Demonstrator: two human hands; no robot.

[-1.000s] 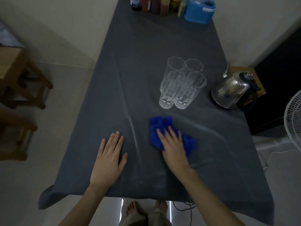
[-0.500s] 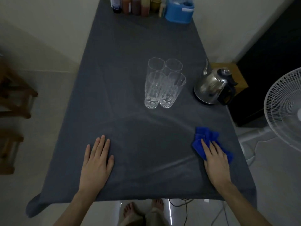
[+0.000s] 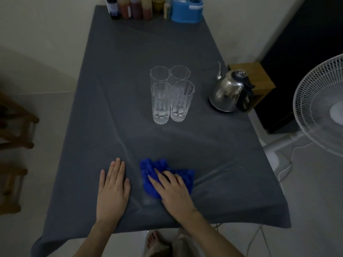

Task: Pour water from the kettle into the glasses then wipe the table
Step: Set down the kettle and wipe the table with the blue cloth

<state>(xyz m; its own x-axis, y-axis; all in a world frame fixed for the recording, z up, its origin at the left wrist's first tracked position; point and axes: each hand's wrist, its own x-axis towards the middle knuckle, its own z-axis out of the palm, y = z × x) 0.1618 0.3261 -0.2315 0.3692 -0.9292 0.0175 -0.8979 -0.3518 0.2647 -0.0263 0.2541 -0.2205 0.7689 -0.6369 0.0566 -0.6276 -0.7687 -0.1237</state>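
The light is dim, and the bottles (image 3: pixel 130 8) and blue container (image 3: pixel 186 11) at the far end are cut off by the frame's top edge. A dark grey cloth covers the desk (image 3: pixel 130 71); a white fan (image 3: pixel 321 101) stands on the pale floor to the right. Four glasses (image 3: pixel 171 93) cluster mid-desk, the kettle (image 3: pixel 229 93) well to their right. The left hand (image 3: pixel 113 190) lies flat, fingers straight, holding nothing. The right hand (image 3: pixel 173 191) presses flat on the blue rag (image 3: pixel 154 175), its grip not closed.
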